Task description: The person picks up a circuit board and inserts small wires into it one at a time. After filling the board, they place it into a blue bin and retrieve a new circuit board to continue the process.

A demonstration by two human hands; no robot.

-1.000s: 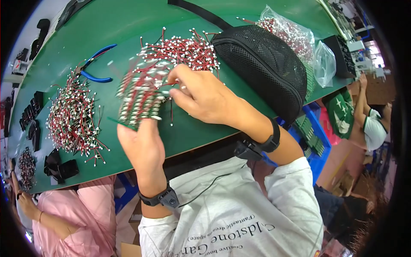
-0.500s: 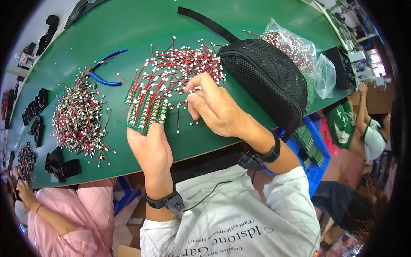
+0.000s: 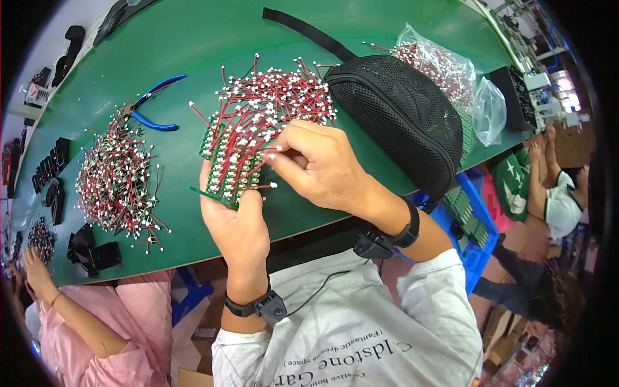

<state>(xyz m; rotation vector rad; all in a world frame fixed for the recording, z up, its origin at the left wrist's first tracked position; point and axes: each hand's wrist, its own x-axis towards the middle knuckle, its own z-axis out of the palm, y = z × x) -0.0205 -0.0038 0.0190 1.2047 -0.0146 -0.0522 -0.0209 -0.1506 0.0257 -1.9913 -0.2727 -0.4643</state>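
Left hand [image 3: 240, 229]: palm up, gripping the near end of a green board [image 3: 227, 187], thumb laid over its edge, fingers beneath. Right hand [image 3: 325, 171]: thumb and forefinger brought close together at the board's right side, pinching a red cable [image 3: 271, 156] near its white plug. Board lies between the two hands, above the left palm, tilted, its face showing rows of pale sockets. Many red wires cross it; one white plug sticks out to the right, below the right hand. Both wrists wear black bands.

Green surface [image 3: 193, 39]: a heap of red cables [image 3: 293, 87] just beyond the board; a second, wider pile [image 3: 116, 184] to the left. Blue-handled pliers [image 3: 158, 126] touch the top of that left pile. Right of the hands, a black mesh bag [image 3: 396, 119]; beyond it, a clear bag of cables [image 3: 438, 64], an emptier clear bag [image 3: 488, 116] and a black box [image 3: 514, 97].

Room: blue crate [image 3: 480, 258] below the surface at right, holding green boards. Co-worker in pink [image 3: 106, 322] at lower left; others at right.

Hidden: left fingers under the board; wire ends tangled, cannot tell which are seated. Far edges bent and cut by the dark rim.
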